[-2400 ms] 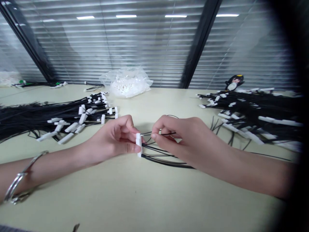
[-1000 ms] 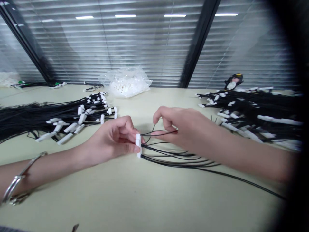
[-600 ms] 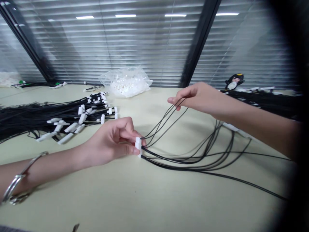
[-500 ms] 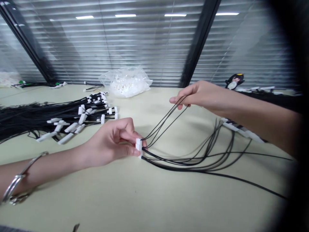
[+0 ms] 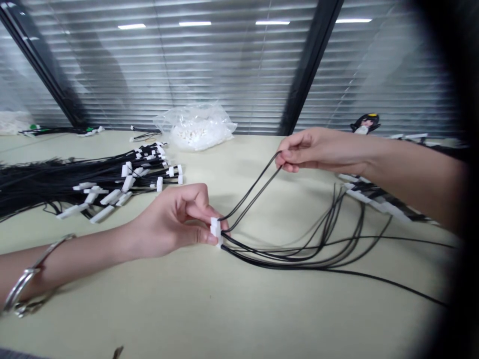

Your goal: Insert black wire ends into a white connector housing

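Note:
My left hand [image 5: 175, 222] pinches a small white connector [image 5: 215, 231] just above the table, near the middle. Several thin black wires [image 5: 299, 252] run out of the connector to the right and lie in loops on the table. My right hand [image 5: 318, 149] is raised off the table to the right, its fingers closed on a few of those black wires [image 5: 254, 192], which stretch taut from the connector up to the fingertips.
A big bundle of black wires with white connectors [image 5: 86, 182] lies at the left. Another such pile [image 5: 377, 192] sits at the right, partly behind my right arm. A clear plastic bag of white parts [image 5: 196, 127] rests at the back by the window blinds, a penguin figure [image 5: 364, 123] at far right.
My right hand lifted from beside the connector and drew a few wires up and to the right, pulling them taut. My left hand kept hold of the connector in place.

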`<action>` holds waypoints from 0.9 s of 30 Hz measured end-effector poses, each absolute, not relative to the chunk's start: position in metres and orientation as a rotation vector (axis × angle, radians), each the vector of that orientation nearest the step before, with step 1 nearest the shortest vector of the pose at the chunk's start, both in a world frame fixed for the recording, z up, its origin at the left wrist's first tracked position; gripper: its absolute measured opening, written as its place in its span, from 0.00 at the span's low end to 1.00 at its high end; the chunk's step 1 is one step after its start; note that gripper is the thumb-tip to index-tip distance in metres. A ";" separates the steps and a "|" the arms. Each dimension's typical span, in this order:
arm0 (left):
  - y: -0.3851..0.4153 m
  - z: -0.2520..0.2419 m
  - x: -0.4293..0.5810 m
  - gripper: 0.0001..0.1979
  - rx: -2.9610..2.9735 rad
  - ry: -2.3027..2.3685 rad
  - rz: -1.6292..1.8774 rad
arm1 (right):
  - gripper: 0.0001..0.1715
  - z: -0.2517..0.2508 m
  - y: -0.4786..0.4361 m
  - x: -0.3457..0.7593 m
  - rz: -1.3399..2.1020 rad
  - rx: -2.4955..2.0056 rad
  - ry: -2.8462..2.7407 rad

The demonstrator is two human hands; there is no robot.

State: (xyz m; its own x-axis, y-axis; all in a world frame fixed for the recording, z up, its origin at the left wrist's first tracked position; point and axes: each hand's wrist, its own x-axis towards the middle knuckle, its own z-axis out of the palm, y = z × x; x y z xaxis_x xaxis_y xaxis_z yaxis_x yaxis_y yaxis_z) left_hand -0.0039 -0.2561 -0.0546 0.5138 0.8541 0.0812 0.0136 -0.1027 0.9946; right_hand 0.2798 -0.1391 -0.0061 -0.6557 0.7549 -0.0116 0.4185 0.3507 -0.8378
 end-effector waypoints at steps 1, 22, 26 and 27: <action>-0.256 -0.055 -0.004 0.15 1.521 0.780 0.846 | 0.12 -0.009 -0.141 0.276 1.132 -1.029 -2.222; -0.265 -0.051 -0.002 0.13 1.709 0.803 0.888 | 0.21 -0.028 -0.150 0.254 0.694 -1.184 -2.228; -0.265 -0.051 -0.002 0.14 1.642 0.831 0.879 | 0.22 -0.018 -0.156 0.260 0.937 -1.176 -2.377; -0.265 -0.051 -0.001 0.14 1.632 0.837 0.886 | 0.22 -0.014 -0.159 0.263 1.060 -1.162 -2.435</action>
State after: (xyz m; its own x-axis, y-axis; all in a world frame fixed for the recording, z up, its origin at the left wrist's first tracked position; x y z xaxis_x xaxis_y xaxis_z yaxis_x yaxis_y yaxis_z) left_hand -0.0014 -0.2651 -0.0505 0.4812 0.8657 0.1379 0.0890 -0.2047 0.9748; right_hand 0.2625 -0.1590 -0.0137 -0.6539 0.7515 -0.0871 0.5758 0.4198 -0.7016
